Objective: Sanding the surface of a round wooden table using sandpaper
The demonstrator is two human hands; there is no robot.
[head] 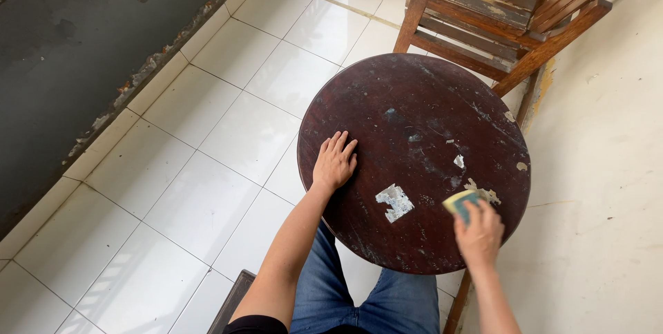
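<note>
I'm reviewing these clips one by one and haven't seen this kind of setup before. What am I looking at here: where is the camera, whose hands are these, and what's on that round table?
There is no machine here: a person works with two bare hands, and the single camera sits on their head, looking down, so you see their own arms and blue jeans from above. The left hand lies flat, palm down, on the near left part of a dark brown round table. The right hand holds a yellow and green sponge against the tabletop near its right edge; that hand is a little blurred. The tabletop is worn, with a pale flaky patch near the middle and smaller flecks around it. Behind the table stands a slatted wooden chair, all on a white tiled floor.
</note>
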